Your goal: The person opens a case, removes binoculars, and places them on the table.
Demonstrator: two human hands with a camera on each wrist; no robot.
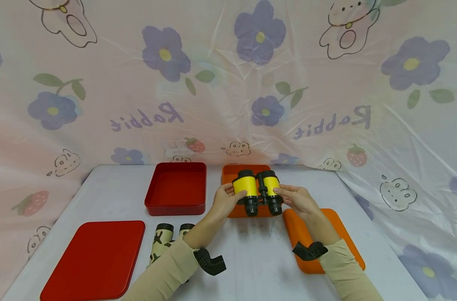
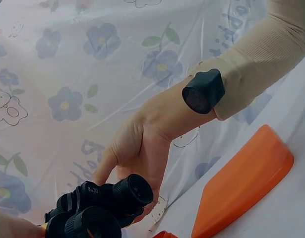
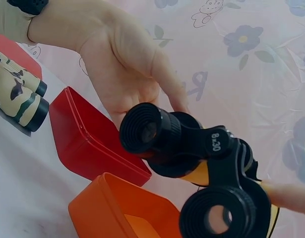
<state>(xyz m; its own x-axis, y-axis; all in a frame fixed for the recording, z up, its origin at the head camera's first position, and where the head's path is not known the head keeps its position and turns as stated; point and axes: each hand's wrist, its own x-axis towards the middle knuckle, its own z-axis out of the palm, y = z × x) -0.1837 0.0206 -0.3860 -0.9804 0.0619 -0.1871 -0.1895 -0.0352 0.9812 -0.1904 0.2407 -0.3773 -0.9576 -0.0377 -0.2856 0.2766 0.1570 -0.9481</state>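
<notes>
Both hands hold a pair of yellow and black binoculars point(image 1: 246, 186) in the head view, eyepieces toward the person. My left hand point(image 1: 224, 201) grips the left barrel, thumb on top; my right hand point(image 1: 297, 200) grips the right barrel the same way. Behind and below the binoculars is an open orange box point(image 1: 228, 170), partly covered by them. In the right wrist view the binoculars point(image 3: 216, 163) show "8x30" on the hinge, above the orange box point(image 3: 100, 210). The left wrist view shows the binoculars' black eyepieces point(image 2: 135, 191) and the right hand point(image 2: 145, 144).
An open red box point(image 1: 175, 188) stands left of the orange one. The red lid point(image 1: 94, 259) lies at front left, the orange lid point(image 1: 337, 234) at right under the right forearm. Camouflage binoculars point(image 1: 161, 238) lie partly hidden by the left forearm. A patterned curtain point(image 1: 221, 83) hangs behind the table.
</notes>
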